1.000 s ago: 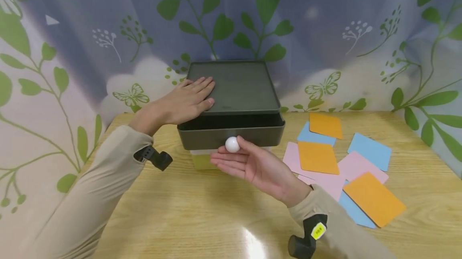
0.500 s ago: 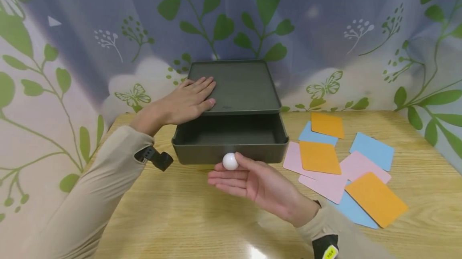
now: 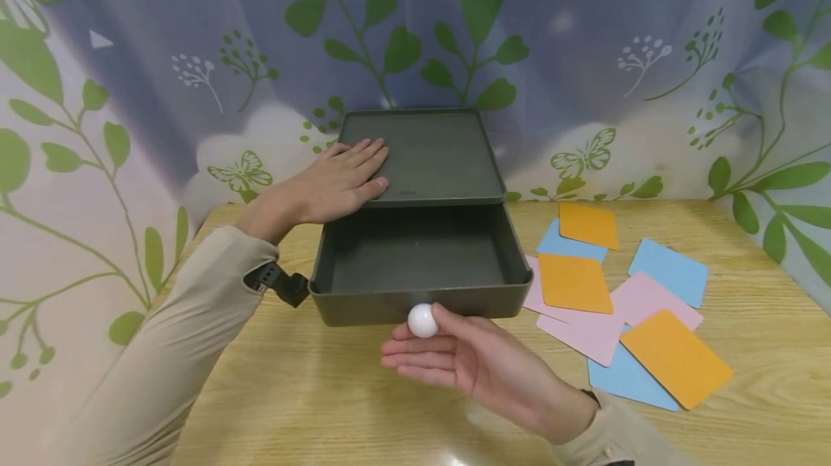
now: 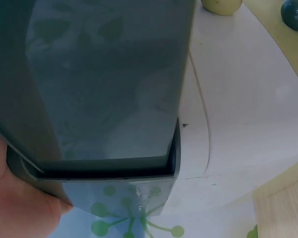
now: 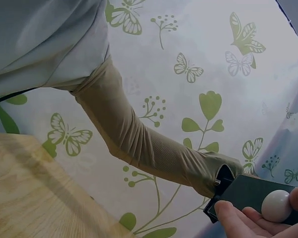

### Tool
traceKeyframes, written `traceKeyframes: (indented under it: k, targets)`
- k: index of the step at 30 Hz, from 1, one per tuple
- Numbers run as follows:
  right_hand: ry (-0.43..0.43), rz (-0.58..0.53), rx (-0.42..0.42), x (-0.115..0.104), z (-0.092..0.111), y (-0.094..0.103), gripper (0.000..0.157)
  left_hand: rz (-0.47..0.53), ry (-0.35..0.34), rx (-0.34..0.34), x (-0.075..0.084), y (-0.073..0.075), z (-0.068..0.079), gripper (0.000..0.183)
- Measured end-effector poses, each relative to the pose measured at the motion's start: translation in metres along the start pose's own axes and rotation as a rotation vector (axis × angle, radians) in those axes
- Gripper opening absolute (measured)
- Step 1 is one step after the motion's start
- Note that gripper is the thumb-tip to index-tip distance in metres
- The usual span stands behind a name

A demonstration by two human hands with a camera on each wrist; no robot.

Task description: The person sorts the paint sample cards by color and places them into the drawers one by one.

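A dark grey-green drawer (image 3: 415, 307) stands pulled out from a box with a matching tray-like top (image 3: 428, 156). A white round knob (image 3: 423, 320) sits at the middle of the drawer front. My right hand (image 3: 500, 376) pinches this knob between thumb and index finger, palm turned up, the other fingers extended below. In the right wrist view the knob (image 5: 276, 206) shows between the fingertips. My left hand (image 3: 337, 181) rests flat on the left part of the box top, fingers spread. The left wrist view shows the box's white side (image 4: 238, 99) and part of that hand (image 4: 25, 198).
Orange cards (image 3: 675, 358), blue cards (image 3: 669, 271) and pink cards (image 3: 584, 336) lie overlapping on the wooden table (image 3: 292, 394), right of the drawer. Behind the box hangs a leaf-patterned curtain (image 3: 415, 33).
The drawer has slid out toward me, showing more of its inside floor. My right hand has moved nearer with the knob. My left hand has stayed on the top.
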State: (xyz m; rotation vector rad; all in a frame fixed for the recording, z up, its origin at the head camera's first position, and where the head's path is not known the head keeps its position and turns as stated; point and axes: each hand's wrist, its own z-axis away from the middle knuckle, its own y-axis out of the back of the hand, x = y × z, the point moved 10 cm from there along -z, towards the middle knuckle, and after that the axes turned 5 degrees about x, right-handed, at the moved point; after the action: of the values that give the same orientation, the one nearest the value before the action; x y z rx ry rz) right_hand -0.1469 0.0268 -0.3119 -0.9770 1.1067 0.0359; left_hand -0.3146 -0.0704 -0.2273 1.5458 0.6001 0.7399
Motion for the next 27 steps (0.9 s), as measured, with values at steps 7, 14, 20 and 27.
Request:
traceKeyframes:
  k: [7, 14, 20, 27]
  targets:
    - [-0.006, 0.006, -0.042, 0.006, 0.01, -0.006, 0.04, 0.003, 0.005, -0.003, 0.0, 0.0, 0.0, 0.061]
    - [0.0, 0.003, -0.09, 0.015, 0.017, -0.012, 0.04, -0.004, 0.01, 0.001, -0.003, -0.001, 0.0, 0.061]
    - [0.018, 0.011, -0.089, 0.018, 0.018, -0.013, 0.041, 0.002, 0.01, 0.006, -0.003, 0.0, 0.001, 0.061]
    - [0.008, -0.007, -0.097, 0.023, 0.021, -0.013, 0.041, -0.008, 0.011, -0.003, -0.003, -0.003, 0.001, 0.061]
